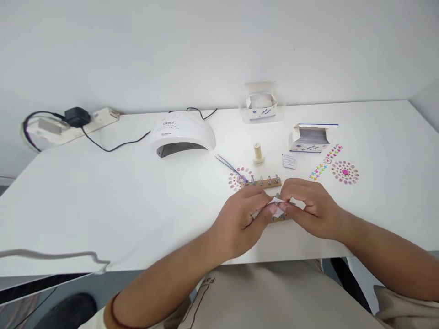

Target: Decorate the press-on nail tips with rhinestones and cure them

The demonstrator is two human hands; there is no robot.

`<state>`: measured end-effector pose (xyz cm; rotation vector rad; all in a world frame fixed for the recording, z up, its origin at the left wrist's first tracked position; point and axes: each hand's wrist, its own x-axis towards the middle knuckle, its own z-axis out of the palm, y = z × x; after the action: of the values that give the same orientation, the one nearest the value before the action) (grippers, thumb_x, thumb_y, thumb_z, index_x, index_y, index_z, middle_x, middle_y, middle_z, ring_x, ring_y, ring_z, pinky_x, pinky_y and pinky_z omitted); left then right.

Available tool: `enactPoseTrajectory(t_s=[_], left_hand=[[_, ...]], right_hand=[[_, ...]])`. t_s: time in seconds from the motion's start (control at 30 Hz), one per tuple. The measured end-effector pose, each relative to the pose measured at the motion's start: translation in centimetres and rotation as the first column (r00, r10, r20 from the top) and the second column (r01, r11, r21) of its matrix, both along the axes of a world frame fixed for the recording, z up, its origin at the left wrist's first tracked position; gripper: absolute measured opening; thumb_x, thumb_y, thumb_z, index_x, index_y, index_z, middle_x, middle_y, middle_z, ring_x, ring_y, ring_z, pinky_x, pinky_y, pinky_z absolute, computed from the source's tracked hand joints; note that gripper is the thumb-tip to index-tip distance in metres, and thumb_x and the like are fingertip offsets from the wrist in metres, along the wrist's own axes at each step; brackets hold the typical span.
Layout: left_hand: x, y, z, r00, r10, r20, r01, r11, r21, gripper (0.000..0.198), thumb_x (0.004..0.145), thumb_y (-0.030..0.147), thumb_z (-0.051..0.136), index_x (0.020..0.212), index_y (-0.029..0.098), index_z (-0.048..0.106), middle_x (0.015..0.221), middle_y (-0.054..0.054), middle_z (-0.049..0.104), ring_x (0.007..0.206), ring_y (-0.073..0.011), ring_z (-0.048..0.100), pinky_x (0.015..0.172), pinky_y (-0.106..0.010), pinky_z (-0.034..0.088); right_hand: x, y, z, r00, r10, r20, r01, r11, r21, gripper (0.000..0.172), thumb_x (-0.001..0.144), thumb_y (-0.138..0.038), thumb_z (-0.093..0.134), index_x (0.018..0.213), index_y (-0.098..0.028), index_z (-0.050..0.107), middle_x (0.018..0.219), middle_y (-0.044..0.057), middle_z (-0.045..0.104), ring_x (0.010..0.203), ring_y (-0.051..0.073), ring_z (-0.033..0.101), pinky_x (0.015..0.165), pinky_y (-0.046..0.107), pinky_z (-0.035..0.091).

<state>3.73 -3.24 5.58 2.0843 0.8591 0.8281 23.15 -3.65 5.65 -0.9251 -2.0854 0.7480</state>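
Packet (278, 211): sm. white pc., held betw. both hands above near strip (287, 218) on desk (137, 214); sealed, torn or loose pad, can't be told.
Handling: light, even tension prob. best applied from both sides; wrists should be steadied so nail tips (282, 217) on near strip aren't knocked.
L hand (245, 212): fingers nearly closed; L side of packet pinched w/ thumb & index.
R hand (313, 208): fingers likewise closed on R side, thumb nearest viewer; grip force can't be judged.
Far strip (265, 183): set just beyond hands, tweezers (226, 163) near its L end; neither held.
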Motion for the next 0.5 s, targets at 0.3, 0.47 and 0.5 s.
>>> enactPoseTrajectory(t_s=[0.3,0.47,0.5], left_hand=[[-0.1,0.5,0.4,0.997,-0.061,-0.037,0.062,0.998,0.028,0.017,0.091,0.015,0.048,0.076,0.019,0.055,0.064,0.003,0.049,0.059,-0.0096,0.045,0.056,-0.023,0.037],[-0.3,1.0,1.6,0.938,-0.206,-0.278,0.223,0.974,0.032,0.019,0.088,0.013,0.041,0.070,0.019,0.043,0.056,0.006,0.042,0.050,-0.0090,0.036,0.049,-0.023,0.029],[-0.4,1.1,1.8,0.922,-0.222,-0.317,0.250,0.967,0.048,0.019,0.087,0.013,0.041,0.069,0.019,0.041,0.055,0.006,0.041,0.049,-0.0091,0.035,0.048,-0.024,0.028]], right_hand=[[0.2,0.3,-0.5,0.996,0.088,0.027,-0.089,0.996,0.026,0.020,0.084,-0.010,0.047,0.068,-0.021,0.045,0.058,-0.004,0.050,0.057,0.010,0.043,0.057,0.024,0.037],[0.4,0.2,-0.4,0.973,0.162,0.163,-0.179,0.979,0.100,0.019,0.087,-0.011,0.044,0.070,-0.021,0.045,0.058,-0.005,0.049,0.056,0.010,0.039,0.062,0.027,0.036],[0.3,0.2,-0.4,0.968,0.181,0.175,-0.201,0.974,0.107,0.019,0.088,-0.012,0.043,0.071,-0.021,0.044,0.058,-0.005,0.050,0.056,0.010,0.040,0.063,0.027,0.036]])
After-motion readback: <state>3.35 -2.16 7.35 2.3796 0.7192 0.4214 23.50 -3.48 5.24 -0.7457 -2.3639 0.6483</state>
